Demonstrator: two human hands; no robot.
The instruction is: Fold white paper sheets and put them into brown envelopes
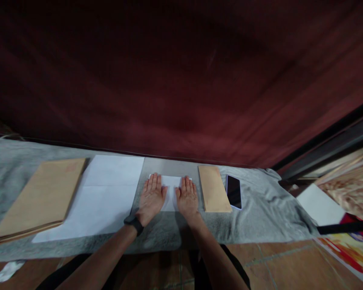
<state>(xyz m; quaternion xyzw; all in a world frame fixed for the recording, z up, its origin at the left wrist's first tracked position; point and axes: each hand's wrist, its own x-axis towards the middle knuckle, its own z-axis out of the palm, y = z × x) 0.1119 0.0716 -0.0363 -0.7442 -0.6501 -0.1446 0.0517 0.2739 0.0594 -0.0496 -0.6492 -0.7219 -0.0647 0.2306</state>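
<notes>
A small white sheet of paper [171, 195], which looks folded, lies on the grey cloth in front of me. My left hand [152, 195] rests flat on its left side, fingers stretched away from me, with a dark band on the wrist. On the paper's right side my right hand [187, 197] presses flat in the same way. Both thumbs point inward, and white paper shows between them. Left of my left hand are large white sheets [111, 181] with a crease across them. Just right of my right hand lies a small brown envelope [213, 189].
A stack of large brown envelopes [45, 185] lies at the left, overlapping the white sheets. A phone [234, 191] lies beside the small envelope. Grey cloth [266, 209] covers the surface, with a dark red curtain [169, 100] behind. Floor tiles [269, 262] show below.
</notes>
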